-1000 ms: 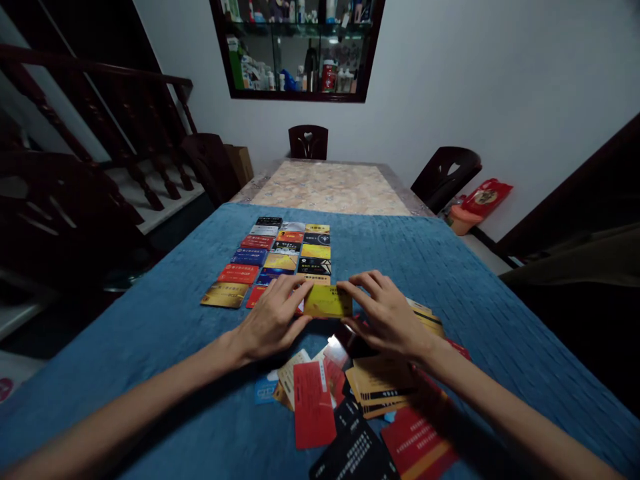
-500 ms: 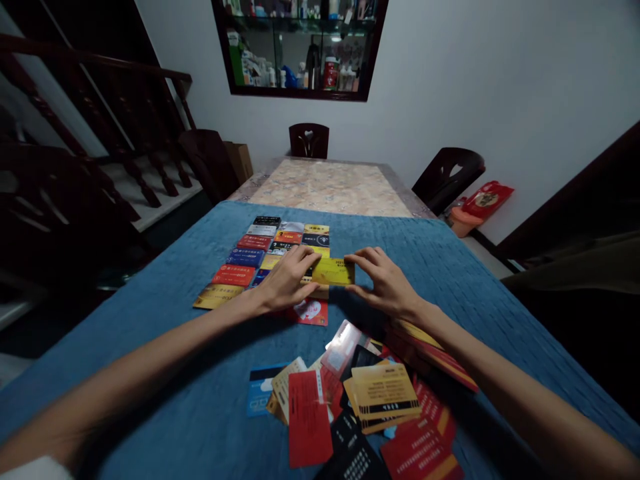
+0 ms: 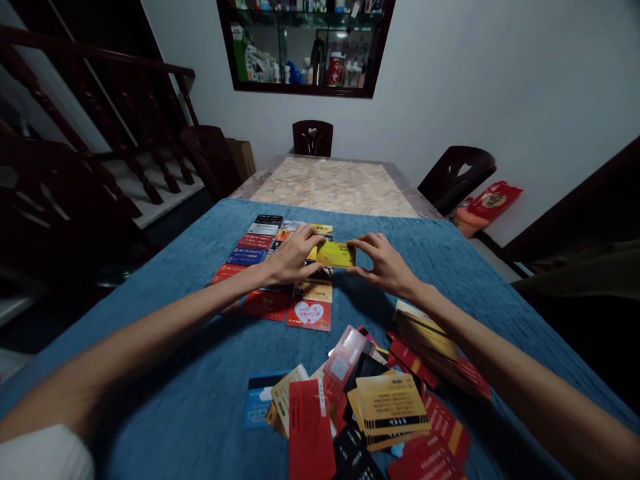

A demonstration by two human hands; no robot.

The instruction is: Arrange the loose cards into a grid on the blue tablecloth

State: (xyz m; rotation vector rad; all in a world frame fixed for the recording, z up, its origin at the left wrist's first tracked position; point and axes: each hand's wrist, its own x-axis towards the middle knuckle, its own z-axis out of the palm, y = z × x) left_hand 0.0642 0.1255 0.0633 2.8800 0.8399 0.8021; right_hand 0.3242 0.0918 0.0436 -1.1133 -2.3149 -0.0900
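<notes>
Between my two hands is a yellow plastic card [image 3: 336,254], pinched at its short ends. My left hand [image 3: 295,257] grips its left edge, and my right hand [image 3: 383,263] grips its right edge. Below and beside it, overlapping cards form columns on the blue cloth [image 3: 190,373]; my left hand and forearm hide part of them. A red card with a white heart [image 3: 309,314] lies at the near end of the right column. Closer to me is a loose heap with a red card [image 3: 311,427], gold cards [image 3: 395,403] and a clear pinkish card [image 3: 345,353].
A marble-patterned tabletop [image 3: 335,180] extends beyond the cloth. Dark chairs stand around it, one at the far end [image 3: 313,139] and one at the right [image 3: 455,177]. A stack of cards [image 3: 425,333] lies under my right forearm. A stair railing [image 3: 100,113] runs along the left.
Both hands have moved forward, away from me, with the yellow card still between them. More of the near cards and of the stack by my right forearm now shows. The view has shifted slightly.
</notes>
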